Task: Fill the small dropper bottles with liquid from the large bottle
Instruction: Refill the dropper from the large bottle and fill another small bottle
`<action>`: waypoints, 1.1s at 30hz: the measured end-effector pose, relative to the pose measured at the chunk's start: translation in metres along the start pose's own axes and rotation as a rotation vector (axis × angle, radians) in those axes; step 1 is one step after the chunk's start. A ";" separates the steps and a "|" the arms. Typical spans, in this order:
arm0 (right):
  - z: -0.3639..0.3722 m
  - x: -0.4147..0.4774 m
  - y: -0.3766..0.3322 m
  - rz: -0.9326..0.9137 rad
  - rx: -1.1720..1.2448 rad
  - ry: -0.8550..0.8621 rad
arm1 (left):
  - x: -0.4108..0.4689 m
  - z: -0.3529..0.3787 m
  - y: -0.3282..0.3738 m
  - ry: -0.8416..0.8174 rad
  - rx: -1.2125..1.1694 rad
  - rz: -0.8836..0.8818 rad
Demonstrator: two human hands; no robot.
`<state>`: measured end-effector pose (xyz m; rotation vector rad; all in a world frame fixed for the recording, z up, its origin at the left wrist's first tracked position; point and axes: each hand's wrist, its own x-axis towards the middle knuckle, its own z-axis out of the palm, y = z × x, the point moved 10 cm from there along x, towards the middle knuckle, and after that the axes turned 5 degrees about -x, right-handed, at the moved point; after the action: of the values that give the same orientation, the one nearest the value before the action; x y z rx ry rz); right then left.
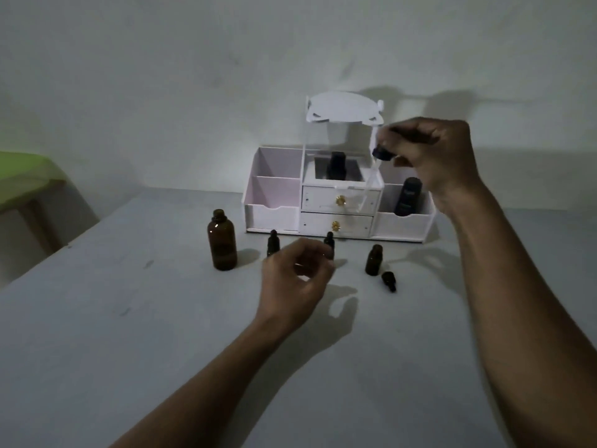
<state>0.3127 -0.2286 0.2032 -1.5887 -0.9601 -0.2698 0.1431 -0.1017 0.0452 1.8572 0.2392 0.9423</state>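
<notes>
A large amber bottle stands uncapped on the grey table. To its right stand two small capped dropper bottles and a third small bottle without a cap. A black dropper cap lies beside that one. My right hand is raised in front of the organizer and pinches a long dropper by its dark top, the clear pipette hanging down. My left hand hovers low just in front of the middle small bottle, fingers loosely curled and holding nothing.
A white desk organizer with two drawers stands at the back of the table. It holds one dark bottle in its middle compartment and another on the right. A green stool stands beyond the table's left edge.
</notes>
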 end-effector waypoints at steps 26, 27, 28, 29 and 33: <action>-0.018 -0.012 0.100 0.224 -0.110 -0.095 | 0.039 0.117 -0.056 -0.102 0.036 -0.212; -0.019 -0.012 0.099 0.223 -0.115 -0.093 | 0.039 0.116 -0.056 -0.099 0.030 -0.215; -0.019 -0.012 0.098 0.221 -0.119 -0.088 | 0.039 0.116 -0.055 -0.094 0.025 -0.218; -0.019 -0.012 0.098 0.218 -0.120 -0.081 | 0.039 0.115 -0.055 -0.088 0.022 -0.218; -0.017 -0.012 0.103 0.214 -0.123 -0.079 | 0.037 0.116 -0.057 -0.080 0.000 -0.244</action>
<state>0.3829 -0.2452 0.1273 -1.8113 -0.8381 -0.1193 0.2622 -0.1338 -0.0075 1.8136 0.4062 0.6992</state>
